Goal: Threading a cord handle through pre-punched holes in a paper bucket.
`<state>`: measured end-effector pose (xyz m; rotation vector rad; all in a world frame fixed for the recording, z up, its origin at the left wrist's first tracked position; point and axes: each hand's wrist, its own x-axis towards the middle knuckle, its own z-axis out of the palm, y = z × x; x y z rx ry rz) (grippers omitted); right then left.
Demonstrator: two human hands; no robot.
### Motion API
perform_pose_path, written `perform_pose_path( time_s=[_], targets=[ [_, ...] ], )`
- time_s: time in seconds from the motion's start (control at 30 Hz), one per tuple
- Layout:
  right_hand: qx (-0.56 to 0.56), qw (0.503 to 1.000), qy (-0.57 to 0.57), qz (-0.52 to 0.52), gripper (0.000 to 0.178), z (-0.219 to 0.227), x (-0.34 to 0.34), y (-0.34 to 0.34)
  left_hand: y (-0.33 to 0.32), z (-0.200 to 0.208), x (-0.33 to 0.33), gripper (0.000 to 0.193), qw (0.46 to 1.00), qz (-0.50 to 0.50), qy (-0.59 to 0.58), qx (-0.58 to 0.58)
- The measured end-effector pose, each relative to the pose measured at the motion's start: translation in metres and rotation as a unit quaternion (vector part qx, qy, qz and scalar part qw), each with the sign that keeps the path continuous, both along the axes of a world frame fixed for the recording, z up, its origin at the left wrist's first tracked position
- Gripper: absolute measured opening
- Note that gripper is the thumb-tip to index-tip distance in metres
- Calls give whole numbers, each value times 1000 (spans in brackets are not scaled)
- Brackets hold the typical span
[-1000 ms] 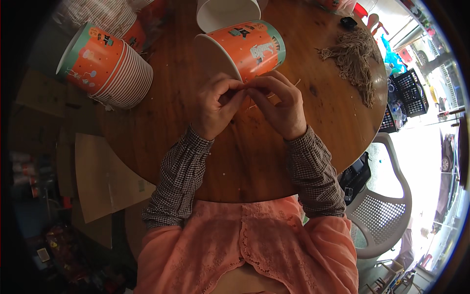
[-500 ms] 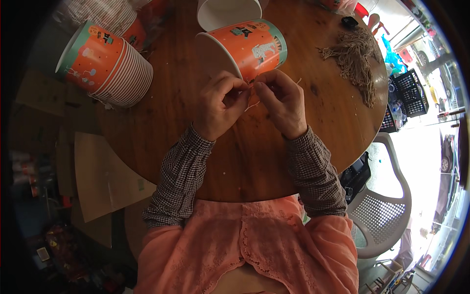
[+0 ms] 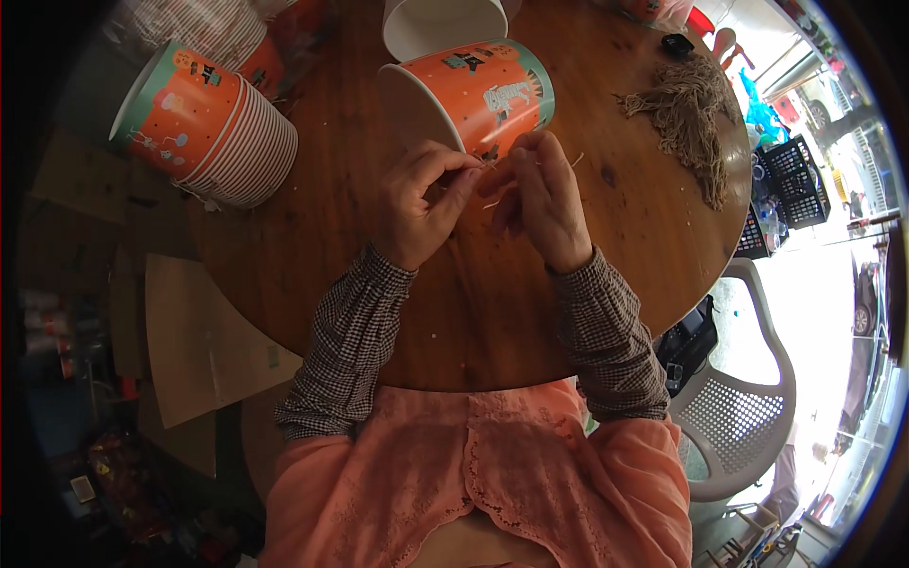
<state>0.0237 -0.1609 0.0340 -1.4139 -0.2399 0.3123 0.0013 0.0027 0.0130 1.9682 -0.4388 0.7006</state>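
An orange paper bucket (image 3: 488, 90) with a green band and printed figures lies on its side on the round wooden table, its open mouth facing left. At its near side, my left hand (image 3: 418, 204) pinches a thin piece of tan string (image 3: 492, 203) between thumb and forefinger. Close by on the right, my right hand (image 3: 549, 208) has thumb and forefinger together on the same string, its other fingers loosely curled. One string end sticks out past the right knuckles. Exactly how the string meets the bucket is hidden behind my fingers.
Nested orange paper buckets (image 3: 227, 133) stand at the left. A white-lined bucket (image 3: 445, 28) lies beyond the one at my hands. A bundle of tan strings (image 3: 691, 123) and a small black object (image 3: 676, 44) are at the right. A grey plastic chair (image 3: 739, 407) stands beside the table.
My right hand has turned and its fingers have lifted and loosened a little from the left fingertips. The bucket has rolled slightly. My left hand stays nearly in place.
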Motion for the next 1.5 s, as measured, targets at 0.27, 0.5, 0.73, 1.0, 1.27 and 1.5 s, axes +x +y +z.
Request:
perform_pose_path(
  time_s=[0.27, 0.5, 0.73, 1.0, 1.27, 1.5],
  targets=[
    [-1, 998, -48, -39, 13, -10, 3, -1, 2, -7, -1, 6, 999, 18, -2, -33],
    [122, 991, 10, -47, 13, -14, -2, 3, -2, -14, -1, 9, 999, 30, -13, -42],
    [46, 992, -93, -71, 9, -19, 1, 2, -3, -1, -2, 16, 997, 43, -56, 14],
    [-87, 935, -328, -106, 6, -16, -14, 5, -5, 2, -6, 43, 982, 80, -140, 99],
    [-99, 914, -380, -97, 11, -17, -16, 9, -5, 1, 1, 22, 975, 83, -171, 116],
    [-42, 895, -438, -77, 20, -8, -32, 15, 7, -7, 8, 20, 980, 72, -169, 75]
  ],
)
